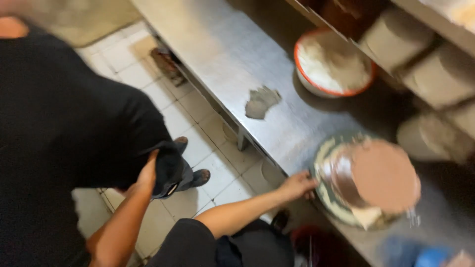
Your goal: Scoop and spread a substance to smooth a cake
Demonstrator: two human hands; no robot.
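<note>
My right hand (pixel 297 185) reaches out to the steel counter (pixel 222 54) and grips the near rim of a round metal pan (pixel 329 198). A brown round mass (pixel 383 175) and pale smears lie in the pan. My left hand (pixel 147 173) is raised against the hem of a black garment (pixel 64 123) worn by a person standing close on the left. Its fingers are hidden by the cloth. The picture is blurred.
A white bowl with an orange rim (pixel 332 64), filled with something white, stands farther back on the counter. A grey smear (pixel 261 101) lies on the steel. Pale cylindrical containers (pixel 435 74) fill shelves at right. The person's shoes (pixel 198 175) stand on the tiled floor (pixel 148 79). Something blue (pixel 425 257) is at the bottom right.
</note>
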